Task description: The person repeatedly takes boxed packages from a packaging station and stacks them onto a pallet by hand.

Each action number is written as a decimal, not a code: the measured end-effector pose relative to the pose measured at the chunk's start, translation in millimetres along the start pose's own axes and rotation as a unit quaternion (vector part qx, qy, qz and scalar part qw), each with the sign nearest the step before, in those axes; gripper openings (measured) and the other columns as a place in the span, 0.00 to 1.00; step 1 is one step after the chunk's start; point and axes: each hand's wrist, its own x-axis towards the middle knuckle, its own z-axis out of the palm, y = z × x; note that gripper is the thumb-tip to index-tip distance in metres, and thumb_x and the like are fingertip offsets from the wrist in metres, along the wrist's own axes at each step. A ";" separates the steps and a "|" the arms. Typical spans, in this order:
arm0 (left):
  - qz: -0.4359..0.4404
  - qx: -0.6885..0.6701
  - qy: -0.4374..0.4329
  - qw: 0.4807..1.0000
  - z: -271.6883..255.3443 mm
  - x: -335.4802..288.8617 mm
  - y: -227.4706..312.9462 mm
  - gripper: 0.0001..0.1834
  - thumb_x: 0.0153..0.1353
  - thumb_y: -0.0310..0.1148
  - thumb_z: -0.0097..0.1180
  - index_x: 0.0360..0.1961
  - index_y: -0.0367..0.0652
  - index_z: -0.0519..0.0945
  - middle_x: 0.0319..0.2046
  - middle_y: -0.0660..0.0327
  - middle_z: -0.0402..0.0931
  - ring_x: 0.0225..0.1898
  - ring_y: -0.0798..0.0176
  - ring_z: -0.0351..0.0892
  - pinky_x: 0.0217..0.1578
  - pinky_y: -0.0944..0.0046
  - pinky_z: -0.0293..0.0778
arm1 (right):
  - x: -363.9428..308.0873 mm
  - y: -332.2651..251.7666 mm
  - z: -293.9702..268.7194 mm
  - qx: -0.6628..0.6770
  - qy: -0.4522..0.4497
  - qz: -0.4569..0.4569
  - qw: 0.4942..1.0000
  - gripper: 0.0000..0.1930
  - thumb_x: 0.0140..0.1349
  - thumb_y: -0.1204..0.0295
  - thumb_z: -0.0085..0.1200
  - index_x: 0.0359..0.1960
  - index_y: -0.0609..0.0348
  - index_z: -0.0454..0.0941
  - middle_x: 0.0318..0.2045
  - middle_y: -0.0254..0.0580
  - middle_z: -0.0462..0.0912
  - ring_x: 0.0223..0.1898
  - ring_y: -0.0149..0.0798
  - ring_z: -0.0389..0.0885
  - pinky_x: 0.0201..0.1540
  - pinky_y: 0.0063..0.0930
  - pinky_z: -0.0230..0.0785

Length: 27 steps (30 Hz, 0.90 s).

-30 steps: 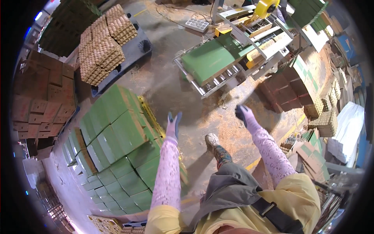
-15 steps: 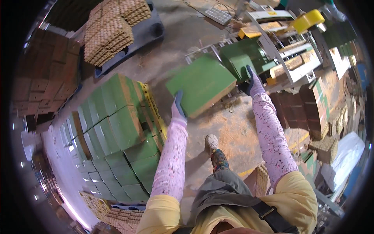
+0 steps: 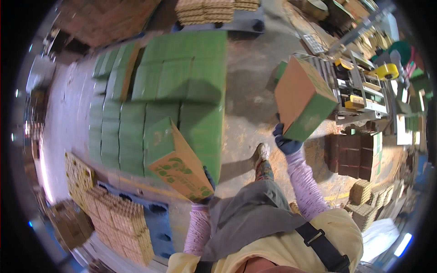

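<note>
My left hand, in a dark glove, grips a green and brown carton by its near right side. That carton is tilted, with green leafy print on its brown face, in front of a big stack of green cartons. Out to the right, my right hand holds a second carton from beneath its lower left edge. This one is tipped up in the air, brown on one side and green on another. Both hands are closed, though the cartons partly hide the fingers.
A roller conveyor with a taping machine stands at the right. Dark brown bundled cartons lie nearer. Egg trays rest by a blue pallet at lower left; more trays sit on a far pallet. Brown cartons fill the far left.
Both cartons have come off the conveyor end and are now apart, one in each hand. My view has turned left toward the green stack, and the left carton has moved in front of it.
</note>
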 end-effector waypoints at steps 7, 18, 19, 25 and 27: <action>-0.401 -0.333 -0.073 0.850 -123.5 -171.2 -217.0 0.22 0.68 0.33 0.50 0.62 0.38 0.69 0.58 0.51 0.72 0.58 0.52 0.72 0.60 0.56 0.66 | -41.4 354.0 -27.3 -0.190 -0.002 0.195 0.962 0.47 0.59 0.36 0.45 0.73 0.53 0.52 0.46 0.49 0.79 0.44 0.48 0.76 0.41 0.37 0.71; -0.560 -0.780 0.277 -0.031 -88.5 -359.4 -492.6 0.32 0.64 0.53 0.46 0.66 0.51 0.65 0.62 0.53 0.70 0.59 0.50 0.71 0.58 0.48 0.68 | 43.2 629.3 -55.6 -0.465 0.151 0.250 0.836 0.28 0.64 0.49 0.55 0.63 0.45 0.70 0.56 0.37 0.77 0.54 0.41 0.78 0.52 0.44 0.75; -0.559 -0.776 0.290 -0.029 -78.1 -368.5 -525.1 0.33 0.64 0.55 0.46 0.67 0.52 0.65 0.62 0.54 0.69 0.60 0.50 0.71 0.58 0.47 0.68 | 62.4 655.2 -54.9 -0.486 0.143 0.281 0.815 0.29 0.65 0.50 0.54 0.65 0.47 0.68 0.58 0.38 0.77 0.55 0.41 0.78 0.55 0.43 0.73; -0.533 -0.806 0.257 -0.005 20.3 -301.6 -708.2 0.39 0.61 0.64 0.45 0.69 0.56 0.64 0.65 0.57 0.66 0.63 0.48 0.68 0.59 0.43 0.66 | 224.4 753.2 -101.5 -0.521 0.138 0.207 0.816 0.26 0.66 0.59 0.54 0.63 0.58 0.71 0.59 0.40 0.77 0.58 0.38 0.76 0.60 0.38 0.69; -0.596 -0.767 0.235 -0.027 63.8 -312.5 -771.4 0.39 0.61 0.63 0.47 0.69 0.56 0.64 0.67 0.58 0.64 0.66 0.46 0.64 0.63 0.42 0.61 | 283.1 826.8 -45.3 -0.503 0.139 0.249 0.816 0.23 0.65 0.59 0.55 0.58 0.57 0.75 0.52 0.36 0.81 0.52 0.34 0.79 0.52 0.33 0.74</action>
